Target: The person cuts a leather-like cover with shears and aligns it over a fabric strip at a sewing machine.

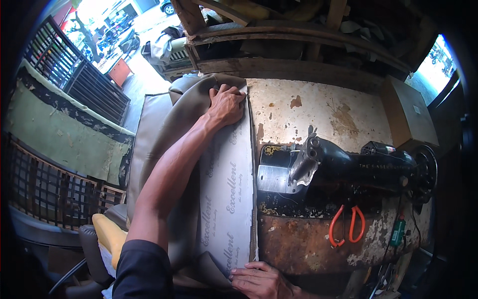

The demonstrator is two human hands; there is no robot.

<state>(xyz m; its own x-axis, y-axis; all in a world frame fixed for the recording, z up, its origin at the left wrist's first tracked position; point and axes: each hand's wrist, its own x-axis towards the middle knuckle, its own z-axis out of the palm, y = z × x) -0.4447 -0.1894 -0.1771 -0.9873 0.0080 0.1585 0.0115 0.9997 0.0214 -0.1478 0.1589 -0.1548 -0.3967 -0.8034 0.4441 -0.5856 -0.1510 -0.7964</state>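
A brownish-grey vinyl sheet lies over the left part of the sewing table, its pale printed backing turned up in a long strip. At the far end of that strip my left hand has its fingers curled into the vinyl, holding it near the edge. My right hand is at the near corner, its fingers closed together over the sheet's edge; the thumb is hidden. Right of the strip stands a black sewing machine with a shiny metal plate beside its head.
Orange-handled scissors and a small green bottle lie in front of the machine. A cardboard box stands at the back right of the worn tabletop. Behind it runs a wooden frame. Slatted, webbed frames stand at left.
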